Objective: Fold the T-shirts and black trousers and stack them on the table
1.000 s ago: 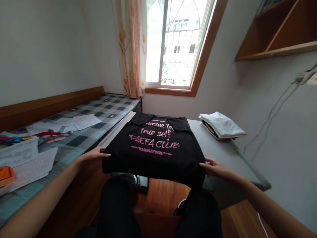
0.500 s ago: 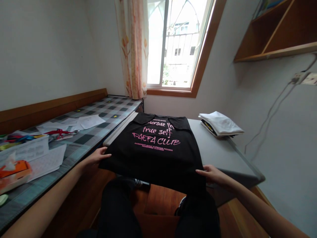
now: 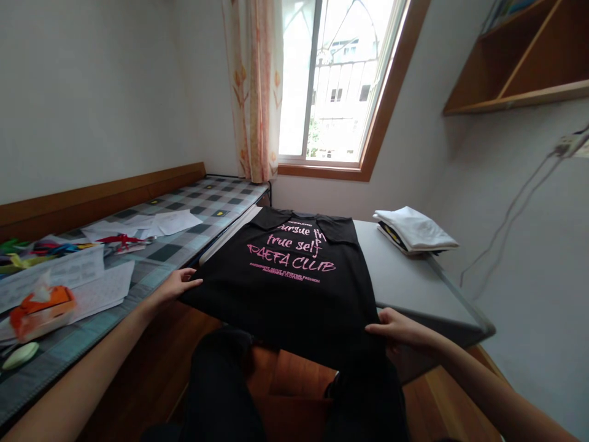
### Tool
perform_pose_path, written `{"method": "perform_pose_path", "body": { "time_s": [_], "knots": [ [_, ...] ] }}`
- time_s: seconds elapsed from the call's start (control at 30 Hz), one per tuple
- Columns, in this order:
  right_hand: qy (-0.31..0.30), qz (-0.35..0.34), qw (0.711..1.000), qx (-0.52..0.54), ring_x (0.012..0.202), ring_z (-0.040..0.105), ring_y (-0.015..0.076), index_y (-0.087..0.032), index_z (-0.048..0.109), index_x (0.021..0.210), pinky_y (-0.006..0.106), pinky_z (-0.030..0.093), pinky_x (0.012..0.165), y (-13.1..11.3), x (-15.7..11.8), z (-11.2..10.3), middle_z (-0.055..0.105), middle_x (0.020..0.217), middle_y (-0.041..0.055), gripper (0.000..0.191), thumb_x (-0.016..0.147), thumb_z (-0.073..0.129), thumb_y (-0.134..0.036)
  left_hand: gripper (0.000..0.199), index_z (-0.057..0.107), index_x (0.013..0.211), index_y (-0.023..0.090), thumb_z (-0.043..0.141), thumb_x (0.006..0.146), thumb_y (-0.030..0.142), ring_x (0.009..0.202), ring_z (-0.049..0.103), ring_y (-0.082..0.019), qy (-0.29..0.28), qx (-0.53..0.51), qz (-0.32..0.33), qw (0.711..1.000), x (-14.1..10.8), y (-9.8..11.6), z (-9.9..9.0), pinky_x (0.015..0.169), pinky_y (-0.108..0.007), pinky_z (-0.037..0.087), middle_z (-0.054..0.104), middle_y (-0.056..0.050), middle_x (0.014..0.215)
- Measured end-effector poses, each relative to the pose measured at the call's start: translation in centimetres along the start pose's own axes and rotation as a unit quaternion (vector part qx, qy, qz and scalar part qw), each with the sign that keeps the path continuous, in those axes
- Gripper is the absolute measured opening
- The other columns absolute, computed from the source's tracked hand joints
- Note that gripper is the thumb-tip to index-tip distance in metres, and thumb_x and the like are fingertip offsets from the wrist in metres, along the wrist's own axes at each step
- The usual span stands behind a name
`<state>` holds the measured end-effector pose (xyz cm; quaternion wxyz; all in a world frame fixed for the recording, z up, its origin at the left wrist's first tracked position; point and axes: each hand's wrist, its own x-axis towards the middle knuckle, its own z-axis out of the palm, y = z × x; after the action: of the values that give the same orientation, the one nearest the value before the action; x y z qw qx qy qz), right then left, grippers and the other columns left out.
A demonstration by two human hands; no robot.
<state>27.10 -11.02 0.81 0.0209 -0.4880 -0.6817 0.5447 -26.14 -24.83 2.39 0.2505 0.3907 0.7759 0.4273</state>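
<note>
A black T-shirt point(image 3: 285, 301) with pink lettering lies spread over the light table point(image 3: 414, 276), its collar toward the window and its sleeves folded inward. The hem hangs past the table's near edge, above my legs. My left hand point(image 3: 177, 287) pinches the left hem corner between thumb and fingers. At the right hem corner, my right hand point(image 3: 396, 326) grips the cloth the same way. The fabric is stretched between both hands.
Folded white and dark clothes point(image 3: 414, 228) sit on the table's right side. On the left, a checkered bed point(image 3: 184, 245) holds papers point(image 3: 175, 222), a tissue pack point(image 3: 43, 310) and a pale green oval object point(image 3: 21, 355). A wooden shelf point(image 3: 515, 98) hangs upper right.
The view has shifted slightly left. Both hands keep hold of the hem corners, which have moved slightly toward me.
</note>
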Motion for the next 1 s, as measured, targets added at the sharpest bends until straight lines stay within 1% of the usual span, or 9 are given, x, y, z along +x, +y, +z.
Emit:
{"method": "perform_pose_path", "body": {
  "time_s": [0.13, 0.27, 0.43, 0.5, 0.67, 0.77, 0.83, 0.9, 1.0],
  "knots": [
    [-0.043, 0.006, 0.999, -0.027, 0.044, 0.053, 0.0105, -0.015, 0.056, 0.069, 0.019, 0.037, 0.039, 0.5, 0.3, 0.1, 0.058, 0.054, 0.0005, 0.050, 0.059, 0.072, -0.061, 0.056, 0.064, 0.079, 0.017, 0.081, 0.041, 0.054, 0.078, 0.066, -0.026, -0.040, -0.015, 0.014, 0.999, 0.6, -1.3, -0.4, 0.064, -0.030, 0.051, 0.069, -0.005, 0.077],
    [-0.025, -0.031, 0.999, -0.016, 0.044, 0.051, 0.0094, -0.016, 0.054, 0.065, 0.020, 0.037, 0.041, 0.2, 0.5, -0.2, 0.055, 0.052, 0.0000, 0.052, 0.063, 0.069, -0.065, 0.060, 0.063, 0.091, 0.018, 0.079, 0.045, 0.052, 0.077, 0.065, -0.024, 0.007, 0.002, 0.051, 0.999, 1.3, -1.7, -0.2, 0.064, -0.033, 0.052, 0.065, -0.003, 0.076],
    [0.041, -0.078, 0.995, -0.035, 0.040, 0.043, 0.0068, -0.019, 0.045, 0.054, 0.020, 0.028, 0.039, -3.2, 1.9, -0.7, 0.048, 0.043, -0.0023, 0.055, 0.065, 0.066, -0.068, 0.036, 0.065, 0.082, 0.017, 0.070, 0.063, 0.048, 0.102, 0.060, -0.026, 0.065, 0.005, 0.206, 0.976, 0.8, 2.0, 1.7, 0.081, -0.034, 0.052, 0.063, -0.007, 0.099],
    [0.066, -0.100, 0.992, -0.040, 0.039, 0.043, 0.0069, -0.019, 0.043, 0.053, 0.020, 0.027, 0.038, -5.7, 3.2, -0.3, 0.046, 0.042, -0.0030, 0.054, 0.067, 0.068, -0.066, 0.028, 0.066, 0.087, 0.016, 0.063, 0.074, 0.041, 0.094, 0.063, -0.023, 0.001, -0.007, 0.241, 0.970, 0.2, 4.5, 3.4, 0.083, -0.034, 0.051, 0.066, -0.006, 0.096],
    [0.070, -0.136, 0.988, -0.012, 0.040, 0.048, 0.0082, -0.018, 0.046, 0.054, 0.019, 0.032, 0.038, -12.2, 7.3, 2.2, 0.046, 0.041, -0.0033, 0.048, 0.076, 0.066, -0.055, 0.019, 0.071, 0.081, 0.017, 0.054, 0.079, 0.025, 0.079, 0.065, -0.020, -0.126, 0.034, 0.286, 0.949, -1.4, 9.6, 10.2, 0.079, -0.033, 0.050, 0.071, -0.006, 0.078],
    [0.079, -0.132, 0.988, -0.001, 0.042, 0.053, 0.0083, -0.017, 0.049, 0.062, 0.016, 0.032, 0.038, -14.9, 9.6, 3.6, 0.051, 0.044, -0.0032, 0.038, 0.080, 0.067, -0.044, 0.025, 0.070, 0.069, 0.016, 0.058, 0.081, 0.034, 0.077, 0.064, -0.021, -0.111, 0.092, 0.327, 0.934, -2.6, 11.3, 14.7, 0.073, -0.032, 0.048, 0.071, -0.008, 0.078],
    [0.095, -0.122, 0.988, -0.002, 0.040, 0.051, 0.0071, -0.017, 0.049, 0.062, 0.016, 0.032, 0.037, -15.7, 10.9, 4.3, 0.051, 0.044, -0.0039, 0.034, 0.082, 0.067, -0.038, 0.033, 0.069, 0.068, 0.016, 0.060, 0.081, 0.044, 0.075, 0.064, -0.022, -0.149, 0.115, 0.344, 0.920, -3.3, 11.9, 17.1, 0.065, -0.030, 0.046, 0.070, -0.009, 0.076],
    [0.104, -0.115, 0.988, 0.001, 0.038, 0.047, 0.0061, -0.017, 0.048, 0.062, 0.017, 0.032, 0.036, -16.0, 11.9, 4.7, 0.050, 0.043, -0.0043, 0.033, 0.083, 0.066, -0.035, 0.036, 0.069, 0.069, 0.016, 0.063, 0.079, 0.051, 0.078, 0.063, -0.023, -0.161, 0.138, 0.358, 0.909, -3.8, 12.1, 18.7, 0.065, -0.031, 0.045, 0.069, -0.010, 0.077],
    [0.094, -0.116, 0.988, 0.025, 0.040, 0.049, 0.0062, -0.017, 0.050, 0.065, 0.016, 0.033, 0.038, -15.7, 12.6, 5.1, 0.055, 0.047, -0.0027, 0.031, 0.085, 0.064, -0.036, 0.032, 0.068, 0.074, 0.015, 0.068, 0.077, 0.047, 0.087, 0.061, -0.027, -0.116, 0.184, 0.384, 0.897, -4.0, 11.8, 19.6, 0.076, -0.036, 0.045, 0.068, -0.013, 0.086]
  ]
}}
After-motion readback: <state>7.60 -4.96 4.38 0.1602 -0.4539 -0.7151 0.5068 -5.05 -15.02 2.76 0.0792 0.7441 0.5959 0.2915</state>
